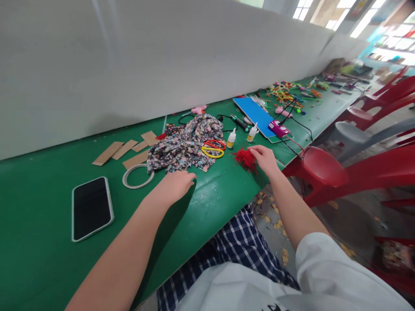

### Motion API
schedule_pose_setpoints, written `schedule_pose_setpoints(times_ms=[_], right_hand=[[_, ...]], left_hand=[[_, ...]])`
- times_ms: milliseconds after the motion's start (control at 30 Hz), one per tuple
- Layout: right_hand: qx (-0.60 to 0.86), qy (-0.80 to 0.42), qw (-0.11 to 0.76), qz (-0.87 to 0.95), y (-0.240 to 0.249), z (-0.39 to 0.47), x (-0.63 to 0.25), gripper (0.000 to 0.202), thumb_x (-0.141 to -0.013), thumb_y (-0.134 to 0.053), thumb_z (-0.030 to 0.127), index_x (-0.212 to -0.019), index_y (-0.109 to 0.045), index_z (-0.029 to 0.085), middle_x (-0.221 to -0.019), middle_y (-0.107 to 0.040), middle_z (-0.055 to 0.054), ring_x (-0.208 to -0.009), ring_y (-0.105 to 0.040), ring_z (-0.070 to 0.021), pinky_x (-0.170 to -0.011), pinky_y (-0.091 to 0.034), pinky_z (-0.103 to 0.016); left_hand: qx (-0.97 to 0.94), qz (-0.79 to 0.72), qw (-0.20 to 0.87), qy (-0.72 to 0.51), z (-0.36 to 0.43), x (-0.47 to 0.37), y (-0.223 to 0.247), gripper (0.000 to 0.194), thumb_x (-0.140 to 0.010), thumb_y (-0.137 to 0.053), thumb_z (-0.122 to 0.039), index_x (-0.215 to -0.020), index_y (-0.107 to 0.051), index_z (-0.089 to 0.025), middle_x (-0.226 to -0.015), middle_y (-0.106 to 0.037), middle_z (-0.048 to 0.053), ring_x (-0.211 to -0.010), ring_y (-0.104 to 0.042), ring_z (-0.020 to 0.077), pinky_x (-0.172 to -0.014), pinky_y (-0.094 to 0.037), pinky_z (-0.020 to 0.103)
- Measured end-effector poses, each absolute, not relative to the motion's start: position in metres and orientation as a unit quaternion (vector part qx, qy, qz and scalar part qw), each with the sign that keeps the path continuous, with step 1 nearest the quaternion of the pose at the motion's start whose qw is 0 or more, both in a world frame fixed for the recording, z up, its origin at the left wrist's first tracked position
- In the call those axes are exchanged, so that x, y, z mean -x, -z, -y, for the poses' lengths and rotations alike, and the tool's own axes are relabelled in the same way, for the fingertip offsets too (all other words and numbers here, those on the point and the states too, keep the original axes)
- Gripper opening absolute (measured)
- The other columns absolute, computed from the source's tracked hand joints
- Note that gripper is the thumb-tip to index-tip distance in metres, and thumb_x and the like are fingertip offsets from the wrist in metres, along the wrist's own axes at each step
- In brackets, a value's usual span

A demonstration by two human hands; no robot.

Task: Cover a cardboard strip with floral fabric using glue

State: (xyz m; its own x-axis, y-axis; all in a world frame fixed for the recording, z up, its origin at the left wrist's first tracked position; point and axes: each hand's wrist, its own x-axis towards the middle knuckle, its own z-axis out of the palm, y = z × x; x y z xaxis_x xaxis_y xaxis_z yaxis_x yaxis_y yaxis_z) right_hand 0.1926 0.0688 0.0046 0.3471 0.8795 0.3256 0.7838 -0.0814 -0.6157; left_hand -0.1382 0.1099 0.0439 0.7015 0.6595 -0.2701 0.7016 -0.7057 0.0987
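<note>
My right hand (pixel 263 158) pinches the edge of a pile of red shredded strands, like cut yarn (pixel 245 160), on the green table. My left hand (pixel 177 186) is held over the table, just in front of a crumpled floral cloth (pixel 181 144). A thumb and finger show slightly apart there with nothing between them; the other fingers are mostly hidden. Scissors with red and yellow handles (pixel 213 152) lie on the cloth, their blades out of sight. Two small white glue bottles with yellow labels, a nearer one (pixel 231 139) and a farther one (pixel 252 133), stand behind the red pile.
A phone (pixel 92 209), a tape roll (pixel 124 180) and cardboard strips (pixel 108 153) lie at left. Farther right are a blue board (pixel 254 113), a magenta device with cables (pixel 279 128) and colourful scraps (pixel 285 91). Red chairs (pixel 324 166) stand along the table's right edge.
</note>
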Motion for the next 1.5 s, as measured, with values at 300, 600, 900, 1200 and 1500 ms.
schedule_pose_setpoints(times_ms=[300,600,900,1200,1500], right_hand=[[0.742,-0.017,0.377,0.555,-0.014,-0.071,-0.204,0.022,-0.078,-0.051,0.034,-0.081,-0.066,0.019,-0.086,-0.067,-0.006,-0.081,-0.058,-0.0190,-0.075,-0.044,-0.033],[0.743,-0.056,0.325,0.583,-0.003,-0.060,-0.207,0.032,-0.076,-0.057,0.036,-0.102,-0.065,0.019,-0.091,-0.070,-0.005,-0.079,-0.062,-0.0180,-0.074,-0.047,-0.033],[0.742,-0.043,0.281,0.607,0.007,-0.058,-0.193,0.018,-0.077,-0.056,0.029,-0.087,-0.070,0.022,-0.089,-0.071,-0.003,-0.078,-0.062,-0.0183,-0.075,-0.045,-0.032],[0.742,-0.012,0.312,0.593,-0.024,-0.068,-0.198,0.017,-0.077,-0.055,0.033,-0.080,-0.066,0.020,-0.075,-0.068,-0.002,-0.067,-0.059,-0.0158,-0.067,-0.044,-0.029],[0.725,0.029,0.384,0.572,-0.052,-0.073,-0.195,0.017,-0.075,-0.057,0.035,-0.077,-0.064,0.020,-0.076,-0.067,-0.003,-0.069,-0.059,-0.0168,-0.066,-0.045,-0.031]], left_hand=[[-0.916,-0.368,0.114,0.115,-0.111,0.143,-0.050,0.032,-0.089,-0.035,-0.029,-0.115,-0.054,-0.024,-0.110,-0.061,0.006,-0.099,-0.058,0.0204,-0.080,-0.044,0.027],[-0.913,-0.368,0.120,0.127,-0.116,0.144,-0.043,0.032,-0.088,-0.038,-0.033,-0.115,-0.053,-0.024,-0.112,-0.061,0.005,-0.099,-0.058,0.0208,-0.081,-0.044,0.027],[-0.910,-0.368,0.118,0.152,-0.114,0.142,-0.045,0.034,-0.089,-0.035,-0.032,-0.118,-0.051,-0.022,-0.113,-0.060,0.007,-0.099,-0.058,0.0222,-0.077,-0.044,0.028],[-0.911,-0.372,0.113,0.136,-0.114,0.144,-0.049,0.035,-0.089,-0.037,-0.033,-0.119,-0.051,-0.022,-0.115,-0.059,0.007,-0.103,-0.056,0.0221,-0.082,-0.044,0.029],[-0.914,-0.373,0.105,0.123,-0.114,0.146,-0.049,0.033,-0.088,-0.043,-0.031,-0.118,-0.051,-0.022,-0.112,-0.059,0.008,-0.102,-0.056,0.0213,-0.082,-0.043,0.028]])
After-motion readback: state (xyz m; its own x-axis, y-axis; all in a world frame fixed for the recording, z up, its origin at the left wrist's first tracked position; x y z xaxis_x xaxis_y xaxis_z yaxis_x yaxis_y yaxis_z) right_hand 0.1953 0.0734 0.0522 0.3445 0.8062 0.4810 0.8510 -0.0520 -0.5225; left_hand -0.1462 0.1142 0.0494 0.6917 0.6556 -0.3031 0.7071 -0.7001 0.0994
